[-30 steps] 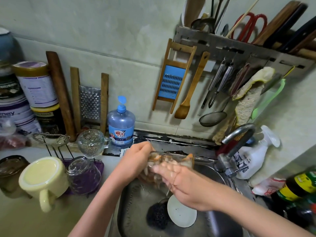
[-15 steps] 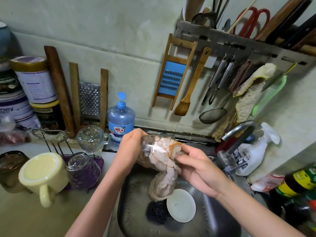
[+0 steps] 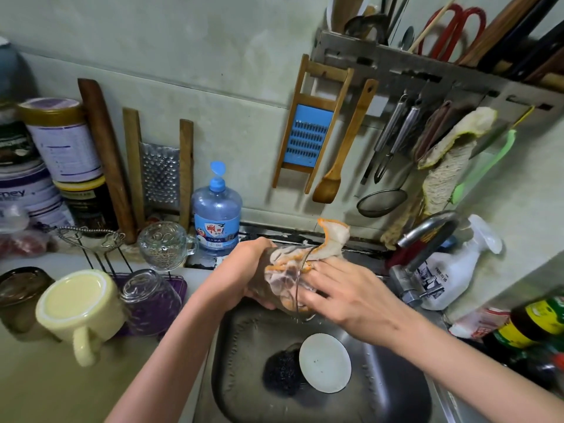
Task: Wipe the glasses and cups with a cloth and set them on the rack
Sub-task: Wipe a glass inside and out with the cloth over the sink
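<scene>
My left hand (image 3: 244, 273) grips a clear drinking glass (image 3: 285, 288) on its side above the sink. A white cloth with an orange edge (image 3: 331, 239) is stuffed into the glass and sticks out past its rim. The fingers of my right hand (image 3: 341, 288) reach into the glass mouth and press the cloth inside. On the wire rack (image 3: 91, 242) at the left hang a cream mug (image 3: 76, 306), a clear glass cup (image 3: 149, 297), a patterned glass cup with a handle (image 3: 164, 244) and a dark brown glass (image 3: 16, 294), all upside down.
The steel sink (image 3: 381, 377) holds a white disc (image 3: 325, 363) and a dark scouring ball (image 3: 280, 374). A tap (image 3: 427, 236) arches at the right beside a white spray bottle (image 3: 448, 270). A blue soap bottle (image 3: 216, 215), tins and graters line the wall. Sauce bottles (image 3: 531, 325) stand far right.
The cloth that hung down from the glass has been pushed into it. My right hand has moved to the glass mouth, fingers inside. The glass has tilted further onto its side.
</scene>
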Motion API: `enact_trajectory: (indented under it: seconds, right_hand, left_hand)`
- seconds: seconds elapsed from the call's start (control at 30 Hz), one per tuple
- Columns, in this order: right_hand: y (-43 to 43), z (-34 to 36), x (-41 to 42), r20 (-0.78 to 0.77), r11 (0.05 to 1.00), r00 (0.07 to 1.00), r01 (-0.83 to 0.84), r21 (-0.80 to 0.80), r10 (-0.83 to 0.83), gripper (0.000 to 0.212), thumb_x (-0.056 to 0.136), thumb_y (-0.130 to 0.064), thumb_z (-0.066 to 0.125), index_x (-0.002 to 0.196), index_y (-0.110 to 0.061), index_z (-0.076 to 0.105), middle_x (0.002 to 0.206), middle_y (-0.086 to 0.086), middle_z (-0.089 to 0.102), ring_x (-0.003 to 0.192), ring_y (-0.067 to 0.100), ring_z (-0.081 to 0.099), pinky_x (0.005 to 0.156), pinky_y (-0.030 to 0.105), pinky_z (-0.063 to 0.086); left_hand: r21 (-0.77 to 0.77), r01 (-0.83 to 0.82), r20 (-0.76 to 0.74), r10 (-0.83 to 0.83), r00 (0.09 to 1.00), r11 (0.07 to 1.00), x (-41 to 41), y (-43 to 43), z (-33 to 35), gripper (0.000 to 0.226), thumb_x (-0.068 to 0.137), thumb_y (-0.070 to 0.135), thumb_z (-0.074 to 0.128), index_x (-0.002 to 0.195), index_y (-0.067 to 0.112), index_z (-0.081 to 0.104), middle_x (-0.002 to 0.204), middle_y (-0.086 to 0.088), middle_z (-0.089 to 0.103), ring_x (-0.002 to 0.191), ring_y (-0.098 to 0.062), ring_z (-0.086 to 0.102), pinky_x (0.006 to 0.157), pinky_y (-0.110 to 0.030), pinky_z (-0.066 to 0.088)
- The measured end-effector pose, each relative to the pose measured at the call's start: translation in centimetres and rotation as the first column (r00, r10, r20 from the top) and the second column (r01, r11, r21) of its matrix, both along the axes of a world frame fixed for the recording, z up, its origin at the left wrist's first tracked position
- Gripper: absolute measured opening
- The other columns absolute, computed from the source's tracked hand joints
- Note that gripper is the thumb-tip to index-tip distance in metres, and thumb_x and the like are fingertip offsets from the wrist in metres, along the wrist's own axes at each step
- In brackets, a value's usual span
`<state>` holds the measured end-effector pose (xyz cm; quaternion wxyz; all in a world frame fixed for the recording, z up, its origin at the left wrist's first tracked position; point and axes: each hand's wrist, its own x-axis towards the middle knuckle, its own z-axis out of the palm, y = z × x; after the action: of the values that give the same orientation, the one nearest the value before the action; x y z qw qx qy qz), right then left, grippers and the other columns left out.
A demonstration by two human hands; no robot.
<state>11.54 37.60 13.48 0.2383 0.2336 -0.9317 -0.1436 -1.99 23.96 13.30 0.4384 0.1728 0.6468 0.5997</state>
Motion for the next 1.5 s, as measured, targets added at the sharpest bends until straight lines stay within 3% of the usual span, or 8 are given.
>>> enact_trajectory:
  seconds: [0.27, 0.7, 0.8, 0.93, 1.03, 1.13, 1.3, 1.5]
  right_hand:
    - [-1.0, -0.4, -0.1, 0.163, 0.932, 0.985, 0.105, -0.348, -0.05, 0.037, 0.099, -0.012, 0.027, 0.111, -0.002, 0.061, 0.103, 0.01, 0.062, 0.088, 0.028, 0.057, 0.08, 0.037, 0.049]
    - [-0.6, 2.7, 0.4, 0.653, 0.463, 0.753, 0.553, -0.693, 0.077, 0.041, 0.079, -0.002, 0.064, 0.114, -0.023, 0.064, 0.104, -0.005, 0.068, 0.095, 0.009, 0.063, 0.09, 0.026, 0.051]
    - [0.3, 2.8, 0.7, 0.561, 0.192, 0.807, 0.53, -0.826, 0.185, 0.031, 0.075, 0.008, 0.069, 0.1, -0.011, 0.069, 0.09, -0.001, 0.068, 0.083, 0.007, 0.061, 0.076, 0.019, 0.05]
    - [1.5, 2.1, 1.1, 0.232, -0.567, 0.927, 0.364, -0.739, 0.294, 0.063, 0.037, -0.028, 0.095, 0.094, -0.008, 0.077, 0.097, 0.012, 0.073, 0.088, 0.02, 0.07, 0.076, 0.03, 0.058]
    - [1.9, 2.4, 1.1, 0.087, -0.709, 0.973, 0.218, -0.67, 0.216, 0.07, 0.039, -0.03, 0.096, 0.104, -0.011, 0.075, 0.114, 0.014, 0.069, 0.101, 0.025, 0.067, 0.088, 0.037, 0.056]
    - [0.9, 2.2, 1.3, 0.011, -0.548, 0.962, 0.165, -0.82, 0.274, 0.054, 0.067, -0.042, 0.084, 0.114, -0.02, 0.07, 0.124, 0.007, 0.065, 0.113, 0.02, 0.061, 0.098, 0.032, 0.049]
    - [-1.0, -0.3, 0.7, 0.22, 0.555, 0.975, 0.188, -0.81, -0.01, 0.05, 0.091, -0.06, 0.046, 0.135, -0.036, 0.05, 0.146, -0.026, 0.037, 0.139, 0.001, 0.033, 0.112, 0.017, 0.026]
    - [-1.3, -0.3, -2.1, -0.138, 0.632, 0.959, 0.051, -0.773, -0.247, 0.055, 0.085, -0.056, 0.06, 0.117, -0.012, 0.052, 0.098, -0.008, 0.059, 0.093, -0.003, 0.054, 0.087, 0.011, 0.044]
  left_hand:
    - [0.013, -0.076, 0.006, 0.076, 0.997, 0.997, 0.5, -0.1, 0.7, 0.027, 0.096, 0.018, 0.039, 0.082, 0.006, 0.058, 0.062, -0.016, 0.059, 0.049, -0.03, 0.057, 0.034, -0.022, 0.042]
    - [0.018, -0.157, 0.014, 0.157, 0.988, 0.987, 0.0, 0.4, -0.5, 0.026, 0.095, 0.016, 0.04, 0.076, 0.006, 0.056, 0.067, -0.019, 0.056, 0.052, -0.033, 0.057, 0.035, -0.027, 0.045]
    - [0.078, -0.155, 0.136, 0.143, 0.98, 0.985, 0.5, 0.1, -0.7, 0.037, 0.098, 0.018, 0.036, 0.073, 0.004, 0.059, 0.055, -0.017, 0.057, 0.038, -0.027, 0.054, 0.032, -0.022, 0.043]
    - [0.152, -0.188, 0.309, 0.134, 0.942, 0.97, 0.1, 0.0, -1.4, 0.057, 0.1, 0.018, 0.028, 0.062, 0.001, 0.067, 0.057, -0.021, 0.058, 0.033, -0.027, 0.052, 0.028, -0.018, 0.038]
    - [0.154, -0.209, 0.399, 0.133, 0.907, 0.966, -0.1, 0.0, -1.8, 0.06, 0.101, 0.02, 0.025, 0.063, -0.002, 0.067, 0.057, -0.02, 0.057, 0.031, -0.024, 0.052, 0.029, -0.017, 0.036]
    - [0.194, -0.224, 0.472, 0.109, 0.875, 0.955, 0.0, 0.2, -2.1, 0.052, 0.101, 0.026, 0.025, 0.079, -0.002, 0.063, 0.059, -0.018, 0.061, 0.034, -0.021, 0.055, 0.03, -0.017, 0.039]
    - [0.345, -0.279, 0.554, 0.046, 0.831, 0.896, 0.9, 1.2, -3.1, 0.041, 0.099, 0.033, 0.035, 0.092, 0.005, 0.064, 0.073, -0.014, 0.059, 0.045, -0.017, 0.054, 0.036, -0.017, 0.042]
    - [0.168, -0.11, 0.228, 0.07, 0.971, 0.98, 2.5, 1.3, -2.7, 0.05, 0.101, 0.046, 0.031, 0.089, 0.015, 0.069, 0.068, -0.003, 0.071, 0.052, -0.015, 0.064, 0.048, -0.02, 0.048]
